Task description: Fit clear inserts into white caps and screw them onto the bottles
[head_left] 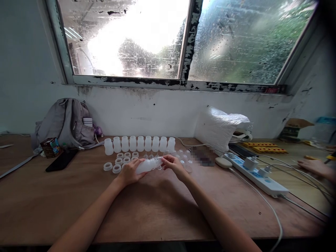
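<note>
A cloudy white bottle [144, 167] is tipped on its side above the bench [147, 218].
The left hand [131, 172] wraps around the bottle. The right hand [172, 164] pinches a clear piece [156, 161] at the bottle's end. White rings [107, 169] sit just past the left hand. Beyond the rings, more cloudy bottles [132, 144] stand in a row.

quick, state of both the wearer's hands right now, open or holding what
Left hand: closed around a frosted white bottle.
Right hand: closed, pinching a clear piece at the bottle's end.
</note>
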`<state>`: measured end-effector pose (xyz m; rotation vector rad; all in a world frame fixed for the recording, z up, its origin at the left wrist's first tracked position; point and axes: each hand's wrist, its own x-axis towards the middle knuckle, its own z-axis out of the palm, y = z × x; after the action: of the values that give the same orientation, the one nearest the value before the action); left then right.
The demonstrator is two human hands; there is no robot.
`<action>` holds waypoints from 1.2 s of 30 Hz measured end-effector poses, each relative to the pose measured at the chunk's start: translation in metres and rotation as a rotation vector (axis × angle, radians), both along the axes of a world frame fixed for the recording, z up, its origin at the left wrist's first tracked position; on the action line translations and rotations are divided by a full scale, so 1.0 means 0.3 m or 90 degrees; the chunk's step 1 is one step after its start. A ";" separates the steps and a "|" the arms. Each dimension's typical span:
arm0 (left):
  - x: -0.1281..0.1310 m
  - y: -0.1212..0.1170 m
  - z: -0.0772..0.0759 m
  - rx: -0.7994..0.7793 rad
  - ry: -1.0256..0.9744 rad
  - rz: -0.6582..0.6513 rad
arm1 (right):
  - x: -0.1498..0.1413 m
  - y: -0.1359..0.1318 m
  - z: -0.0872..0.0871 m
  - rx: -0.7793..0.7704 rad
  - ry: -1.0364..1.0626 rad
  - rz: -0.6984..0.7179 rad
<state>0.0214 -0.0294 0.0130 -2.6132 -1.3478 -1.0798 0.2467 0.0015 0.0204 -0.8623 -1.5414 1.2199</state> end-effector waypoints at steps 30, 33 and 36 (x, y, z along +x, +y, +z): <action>-0.055 0.017 -0.018 0.115 0.105 -0.093 | -0.007 -0.013 -0.039 -0.146 0.030 0.149; -0.054 0.017 -0.033 0.130 0.089 -0.082 | -0.008 -0.021 -0.032 -0.145 0.050 0.160; -0.048 0.015 -0.049 0.137 0.071 -0.068 | -0.006 -0.025 -0.024 -0.144 0.054 0.170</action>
<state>0.0070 -0.0249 -0.0017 -2.5680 -1.0198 -1.0096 0.2448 -0.0059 0.0131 -0.7529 -1.5026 1.6281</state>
